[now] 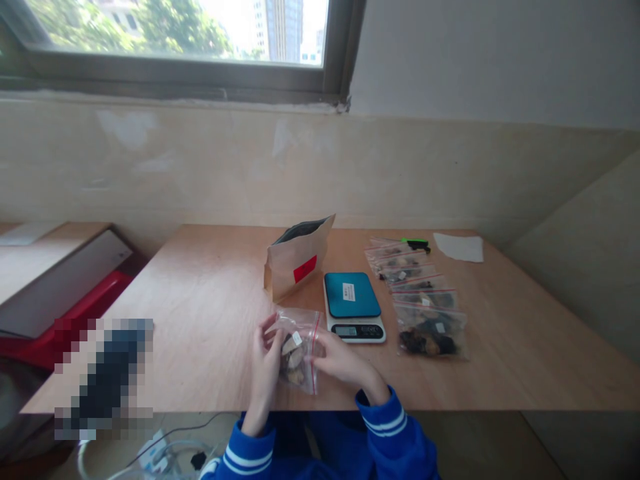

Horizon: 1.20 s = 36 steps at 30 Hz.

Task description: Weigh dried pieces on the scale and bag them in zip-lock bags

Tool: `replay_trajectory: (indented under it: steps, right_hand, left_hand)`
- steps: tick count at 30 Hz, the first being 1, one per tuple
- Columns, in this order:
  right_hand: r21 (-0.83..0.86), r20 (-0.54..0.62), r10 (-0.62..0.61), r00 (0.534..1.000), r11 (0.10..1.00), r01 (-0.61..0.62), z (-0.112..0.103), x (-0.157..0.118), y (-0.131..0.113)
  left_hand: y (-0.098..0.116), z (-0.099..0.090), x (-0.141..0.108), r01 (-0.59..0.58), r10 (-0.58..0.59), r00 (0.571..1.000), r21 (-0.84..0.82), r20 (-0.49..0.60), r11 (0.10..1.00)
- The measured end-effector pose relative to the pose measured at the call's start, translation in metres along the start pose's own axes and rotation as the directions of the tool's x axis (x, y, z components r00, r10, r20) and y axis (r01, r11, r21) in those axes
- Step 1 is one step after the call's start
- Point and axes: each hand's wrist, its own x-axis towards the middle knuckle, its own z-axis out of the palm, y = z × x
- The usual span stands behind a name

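Observation:
A clear zip bag [295, 363] with a red seal line, a small white label and brownish dried pieces inside is between my hands, just above the table's near part. My left hand [267, 350] grips its left side, thumb in front. At the seal side on the right, my right hand [337, 357] has its fingers closed on the plastic. Just beyond the bag stands a kitchen scale [353, 295] with a blue top and a small display. An open brown paper pouch [297, 263] with a red label stands upright behind, to the left of the scale.
Several filled zip bags [430, 333] lie overlapping in a row right of the scale. Behind them are a green and black tool [416, 245] and a white paper [460, 248]. A blurred dark object [113, 373] lies at the table's left edge. Cables [175, 443] hang below.

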Motion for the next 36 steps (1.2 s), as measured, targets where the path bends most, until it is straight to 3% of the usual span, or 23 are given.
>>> replay_trajectory:
  steps: [4,9,13,17,25,31,36]
  right_hand:
    - [-0.008,0.096,-0.039,0.995,0.999,0.04,0.007,0.0,-0.003]
    - [-0.133,0.045,-0.027,0.999,0.991,0.033,0.013,0.002,0.001]
    - [-0.193,0.016,0.057,0.998,0.98,-0.053,0.012,0.001,-0.003]
    - [-0.191,-0.005,0.056,0.998,0.98,-0.056,0.007,0.0,-0.009]
    - [-0.129,-0.17,0.107,0.979,0.983,-0.13,-0.006,0.002,-0.007]
    - [0.123,-0.158,0.184,0.97,0.978,-0.166,-0.034,-0.001,-0.007]
    - [0.203,-0.307,0.096,0.947,0.979,-0.033,-0.079,0.015,-0.037]
  left_hand:
    - [-0.002,0.0,0.0,0.023,-0.019,0.999,-0.09,0.041,0.996]
    - [-0.005,-0.003,0.0,0.014,-0.011,1.0,-0.128,0.027,0.992]
    - [-0.001,-0.005,0.003,-0.003,0.002,1.0,-0.124,-0.003,0.992]
    - [0.002,-0.008,0.005,0.003,-0.005,1.0,-0.114,-0.016,0.993]
    - [0.01,-0.011,0.008,0.07,-0.079,0.994,-0.122,-0.07,0.99]
    - [0.006,-0.02,0.014,0.056,-0.065,0.993,-0.092,-0.1,0.994]
    - [0.001,-0.029,0.018,0.019,-0.02,0.997,-0.013,-0.077,1.0]
